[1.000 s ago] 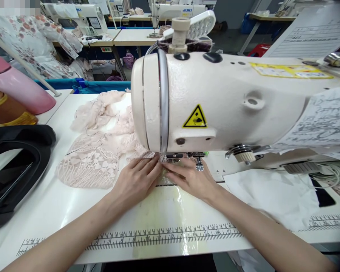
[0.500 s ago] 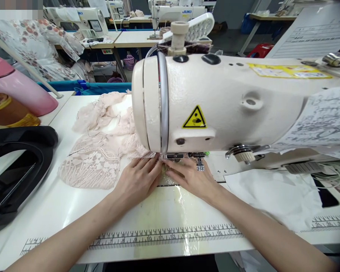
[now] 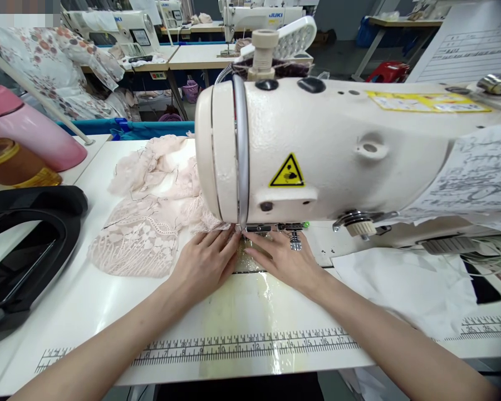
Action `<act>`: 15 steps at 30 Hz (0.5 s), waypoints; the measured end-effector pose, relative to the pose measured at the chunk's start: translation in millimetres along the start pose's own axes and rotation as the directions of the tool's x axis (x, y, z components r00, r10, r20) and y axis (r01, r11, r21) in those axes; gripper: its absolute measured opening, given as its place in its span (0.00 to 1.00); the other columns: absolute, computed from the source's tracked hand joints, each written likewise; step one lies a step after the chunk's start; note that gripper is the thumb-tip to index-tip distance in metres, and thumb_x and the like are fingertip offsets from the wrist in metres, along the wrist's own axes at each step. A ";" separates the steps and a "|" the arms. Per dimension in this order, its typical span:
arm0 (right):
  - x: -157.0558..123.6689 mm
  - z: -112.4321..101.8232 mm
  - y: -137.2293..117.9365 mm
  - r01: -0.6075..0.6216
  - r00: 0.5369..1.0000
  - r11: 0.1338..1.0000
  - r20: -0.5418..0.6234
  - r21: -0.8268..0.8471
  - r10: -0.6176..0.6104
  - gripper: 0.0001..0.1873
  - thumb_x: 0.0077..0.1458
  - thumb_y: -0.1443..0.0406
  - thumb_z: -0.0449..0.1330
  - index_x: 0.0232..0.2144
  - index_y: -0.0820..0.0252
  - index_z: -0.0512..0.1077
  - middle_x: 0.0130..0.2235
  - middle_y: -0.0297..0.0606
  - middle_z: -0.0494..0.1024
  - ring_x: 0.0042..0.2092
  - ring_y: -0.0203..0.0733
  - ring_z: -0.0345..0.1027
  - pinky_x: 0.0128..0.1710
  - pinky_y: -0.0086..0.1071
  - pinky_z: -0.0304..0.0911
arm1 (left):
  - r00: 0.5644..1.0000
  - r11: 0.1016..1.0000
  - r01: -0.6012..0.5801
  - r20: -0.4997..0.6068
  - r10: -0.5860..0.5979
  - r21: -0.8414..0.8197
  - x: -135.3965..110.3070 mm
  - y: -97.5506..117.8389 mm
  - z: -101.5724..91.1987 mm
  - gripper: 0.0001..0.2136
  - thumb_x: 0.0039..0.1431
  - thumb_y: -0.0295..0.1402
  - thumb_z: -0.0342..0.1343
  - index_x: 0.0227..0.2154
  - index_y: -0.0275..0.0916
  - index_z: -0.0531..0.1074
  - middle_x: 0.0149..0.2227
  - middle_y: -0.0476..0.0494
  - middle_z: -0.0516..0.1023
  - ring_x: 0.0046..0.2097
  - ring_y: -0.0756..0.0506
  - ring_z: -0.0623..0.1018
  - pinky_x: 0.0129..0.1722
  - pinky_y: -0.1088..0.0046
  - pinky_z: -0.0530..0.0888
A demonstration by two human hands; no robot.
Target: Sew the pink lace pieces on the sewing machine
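A sewing machine (image 3: 334, 150) with a white head spans the view from the centre to the right. Below its left end, my left hand (image 3: 206, 255) lies flat with fingers stretched forward, its tips at the edge of the pale pink lace fabric (image 3: 140, 245). My right hand (image 3: 286, 259) rests on the machine bed under the head, fingers extended and thumb apart. The fingertips of both hands come close together near the needle area, which the head partly hides. The lace lies bunched to the left and behind, with loose dark threads on it.
A black ring-shaped object (image 3: 37, 245), a pink bottle (image 3: 37, 131) and an amber container (image 3: 16, 164) stand at the left. White cloth (image 3: 404, 284) lies right of my forearm. A printed ruler (image 3: 234, 350) runs along the front edge. Beyond, a person in a floral sleeve (image 3: 87, 55) sits near other machines.
Both hands stay in nearly the same place by the needle area, and the lace keeps its position. The whole view has shifted very slightly.
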State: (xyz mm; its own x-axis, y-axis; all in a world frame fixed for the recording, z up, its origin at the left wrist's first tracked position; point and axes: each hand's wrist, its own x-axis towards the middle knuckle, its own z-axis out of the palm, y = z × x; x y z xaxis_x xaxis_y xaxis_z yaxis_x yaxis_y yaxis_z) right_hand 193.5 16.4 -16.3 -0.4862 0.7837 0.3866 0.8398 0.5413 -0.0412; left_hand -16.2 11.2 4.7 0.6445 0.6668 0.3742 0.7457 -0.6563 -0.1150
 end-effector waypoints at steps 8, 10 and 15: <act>7.3 -8.0 9.2 -0.184 0.982 0.948 0.090 0.260 0.166 0.19 0.67 0.54 0.49 0.46 0.48 0.78 0.37 0.41 0.81 0.39 0.48 0.76 0.32 0.38 0.68 | 0.996 0.998 0.060 0.071 -0.057 -0.032 -1.7 2.2 0.3 0.18 0.68 0.33 0.46 0.55 0.31 0.71 0.52 0.31 0.78 0.52 0.35 0.78 0.41 0.60 0.75; 10.2 -14.0 9.1 -0.186 0.982 0.936 0.094 0.299 0.165 0.19 0.67 0.56 0.49 0.43 0.51 0.78 0.39 0.42 0.81 0.41 0.48 0.76 0.31 0.37 0.69 | 0.991 0.995 0.093 0.102 -0.087 -0.048 -2.1 1.9 -1.8 0.19 0.68 0.34 0.46 0.56 0.31 0.70 0.52 0.31 0.78 0.53 0.35 0.77 0.42 0.59 0.74; 7.9 -6.3 11.0 -0.209 0.977 0.914 0.031 0.349 0.211 0.17 0.64 0.55 0.52 0.37 0.53 0.78 0.39 0.41 0.83 0.39 0.49 0.76 0.40 0.44 0.70 | 0.972 0.955 0.199 0.171 -0.163 -0.219 19.8 -15.4 -9.2 0.15 0.69 0.34 0.44 0.46 0.36 0.75 0.45 0.37 0.81 0.49 0.38 0.79 0.44 0.59 0.74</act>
State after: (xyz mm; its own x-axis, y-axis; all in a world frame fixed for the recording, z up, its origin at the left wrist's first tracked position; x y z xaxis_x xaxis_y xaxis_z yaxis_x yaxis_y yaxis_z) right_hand 200.4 26.6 -7.9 -0.3049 0.8894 0.3406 0.7844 0.4373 -0.4398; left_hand -16.5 31.2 22.3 0.5337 0.8152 0.2249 0.8035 -0.5717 0.1659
